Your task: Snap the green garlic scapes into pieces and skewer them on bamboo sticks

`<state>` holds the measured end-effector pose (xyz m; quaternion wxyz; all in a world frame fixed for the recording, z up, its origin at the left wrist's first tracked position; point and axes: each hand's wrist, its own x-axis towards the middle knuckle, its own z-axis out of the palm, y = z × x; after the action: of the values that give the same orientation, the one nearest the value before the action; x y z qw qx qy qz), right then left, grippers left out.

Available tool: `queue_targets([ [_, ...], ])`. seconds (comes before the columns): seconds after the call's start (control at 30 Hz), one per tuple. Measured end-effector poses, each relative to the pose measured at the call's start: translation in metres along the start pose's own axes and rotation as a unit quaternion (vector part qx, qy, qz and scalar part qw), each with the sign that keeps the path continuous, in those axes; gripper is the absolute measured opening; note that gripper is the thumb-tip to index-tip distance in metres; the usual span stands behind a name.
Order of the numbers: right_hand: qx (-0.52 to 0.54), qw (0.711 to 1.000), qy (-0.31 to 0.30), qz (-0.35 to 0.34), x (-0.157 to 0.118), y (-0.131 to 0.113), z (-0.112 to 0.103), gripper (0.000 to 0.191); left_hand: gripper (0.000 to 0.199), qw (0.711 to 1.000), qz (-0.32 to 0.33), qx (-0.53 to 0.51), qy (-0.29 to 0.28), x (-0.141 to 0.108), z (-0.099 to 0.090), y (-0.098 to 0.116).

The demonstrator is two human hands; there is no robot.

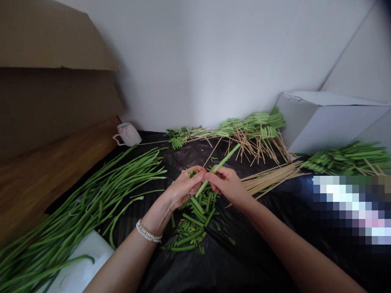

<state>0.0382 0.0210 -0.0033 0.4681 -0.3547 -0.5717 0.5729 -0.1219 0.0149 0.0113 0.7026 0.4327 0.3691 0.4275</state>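
Hands [230, 185] meet around a green stalk [225, 161] above cuttings [198, 205].

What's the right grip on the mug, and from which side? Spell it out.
Probably best by the handle, with the left hand coming in from the person's left: the loop sticks out on that side of the mug, whose mouth faces up, and the wall rises behind it.

Bare forearms [290, 244]; a white beaded bracelet [148, 233] (seemingly double-stranded) circles the left wrist [161, 211].
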Motion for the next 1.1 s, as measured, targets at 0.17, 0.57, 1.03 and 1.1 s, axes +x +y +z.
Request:
queue_targets([
  [0.17, -0.029, 0.998, 0.044, -0.018, 0.002, 0.004, -0.001, 0.033, 0.046, 0.998, 0.015, 0.058, -0.001, 0.002, -0.002, -0.005],
  [0.57, -0.023, 0.993, 0.104, -0.048, 0.004, -0.006, -0.009, 0.03, 0.037, 0.966, 0.037, 0.256, -0.004, 0.001, -0.004, -0.002],
  [1.03, -0.045, 0.987, 0.102, -0.111, -0.006, -0.01, 0.004, 0.017, 0.017, 0.95, 0.016, -0.312, -0.017, 0.0, -0.015, 0.018],
  [1.1, -0.021, 0.994, 0.079, -0.076, -0.005, -0.012, 0.001, 0.021, 0.022, 0.947, 0.003, -0.319, -0.036, -0.001, -0.018, 0.021],
])
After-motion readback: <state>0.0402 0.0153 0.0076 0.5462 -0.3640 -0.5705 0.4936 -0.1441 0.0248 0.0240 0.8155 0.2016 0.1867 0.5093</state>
